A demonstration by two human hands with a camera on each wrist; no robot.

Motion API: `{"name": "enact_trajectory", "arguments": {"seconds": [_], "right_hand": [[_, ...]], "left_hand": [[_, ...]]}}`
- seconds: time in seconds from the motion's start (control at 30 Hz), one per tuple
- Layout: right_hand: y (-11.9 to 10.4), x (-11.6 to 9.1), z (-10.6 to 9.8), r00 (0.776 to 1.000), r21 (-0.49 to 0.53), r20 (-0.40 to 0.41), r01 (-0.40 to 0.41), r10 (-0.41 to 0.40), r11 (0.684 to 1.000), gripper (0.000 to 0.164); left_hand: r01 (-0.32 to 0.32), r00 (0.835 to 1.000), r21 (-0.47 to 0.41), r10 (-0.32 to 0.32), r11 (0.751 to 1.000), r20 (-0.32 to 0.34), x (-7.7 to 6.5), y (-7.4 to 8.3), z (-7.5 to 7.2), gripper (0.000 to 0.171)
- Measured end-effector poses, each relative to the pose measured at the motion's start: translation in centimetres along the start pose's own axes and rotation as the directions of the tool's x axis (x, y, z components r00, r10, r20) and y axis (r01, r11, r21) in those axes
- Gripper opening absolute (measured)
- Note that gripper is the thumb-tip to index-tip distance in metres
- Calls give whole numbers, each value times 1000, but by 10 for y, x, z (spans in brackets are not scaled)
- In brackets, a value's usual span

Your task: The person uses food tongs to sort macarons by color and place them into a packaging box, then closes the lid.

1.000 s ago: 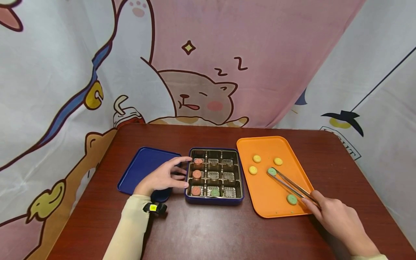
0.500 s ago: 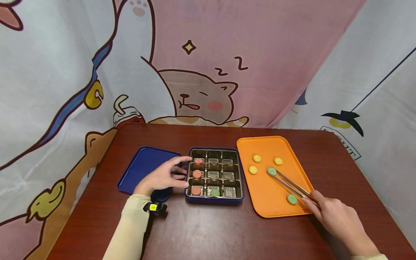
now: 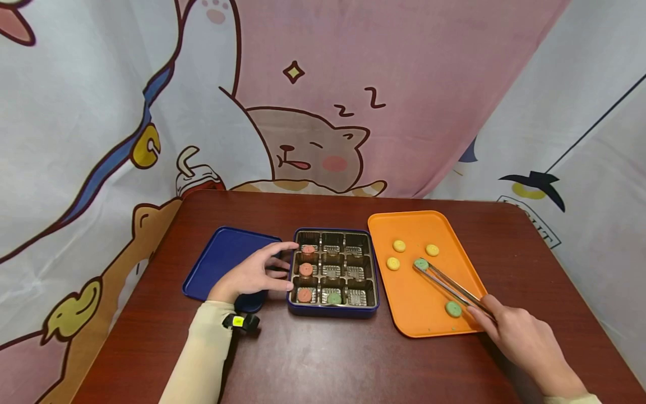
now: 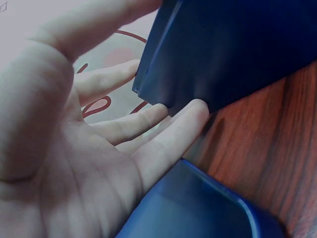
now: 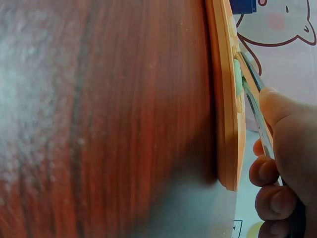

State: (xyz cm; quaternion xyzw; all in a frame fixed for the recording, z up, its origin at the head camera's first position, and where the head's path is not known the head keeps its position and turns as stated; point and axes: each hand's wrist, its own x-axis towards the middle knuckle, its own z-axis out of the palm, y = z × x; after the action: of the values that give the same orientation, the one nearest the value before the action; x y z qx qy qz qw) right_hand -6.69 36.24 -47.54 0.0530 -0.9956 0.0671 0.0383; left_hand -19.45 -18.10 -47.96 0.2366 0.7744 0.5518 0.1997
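My right hand [image 3: 525, 342] grips a pair of metal tongs [image 3: 456, 289]. The tongs' tips stand around a green cookie [image 3: 420, 263] on the orange tray [image 3: 414, 308]; whether they pinch it tight I cannot tell. With fingers spread, my left hand [image 3: 252, 275] touches the left wall of a blue tin [image 3: 333, 312], also close up in the left wrist view [image 4: 237, 54]. A divided insert fills the tin. Its left column holds three reddish cookies [image 3: 305, 270], and the front middle compartment a green cookie [image 3: 334, 298]. The other compartments hold nothing.
Three yellow cookies [image 3: 398, 246] and another green cookie [image 3: 453, 308] lie on the orange tray. A blue lid [image 3: 217, 266] lies left of the tin, partly beneath my left hand. A printed curtain [image 3: 313, 56] hangs behind the brown table [image 3: 303, 359].
The tongs' tips and the green cookie between them have shifted very slightly to the left. My left hand and the tin have stayed in place.
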Motion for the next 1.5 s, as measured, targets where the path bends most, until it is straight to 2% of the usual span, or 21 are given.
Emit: {"name": "enact_trajectory", "arguments": {"seconds": [0.37,0.6,1.0,1.2,1.5], "right_hand": [[-4,0,-4,1000,-2,10,-3,3,1000,34],[-13,-1,-6,997,-1,-67,29,-29,1000,31],[-32,2,-12,979,-6,-177,103,-103,995,30],[-42,7,-14,971,-9,-200,131,-130,991,31],[-54,14,-12,945,-15,-252,210,-207,978,32]], "left_hand": [[0,1000,3,0,1000,0,-1,1,0,90],[3,1000,27,-3,1000,-1,-1,1,0,90],[3,1000,42,-2,999,-13,-2,1,1,89],[-5,1000,42,6,999,-13,-2,1,1,88],[-5,1000,43,5,999,1,-1,2,1,89]]}}
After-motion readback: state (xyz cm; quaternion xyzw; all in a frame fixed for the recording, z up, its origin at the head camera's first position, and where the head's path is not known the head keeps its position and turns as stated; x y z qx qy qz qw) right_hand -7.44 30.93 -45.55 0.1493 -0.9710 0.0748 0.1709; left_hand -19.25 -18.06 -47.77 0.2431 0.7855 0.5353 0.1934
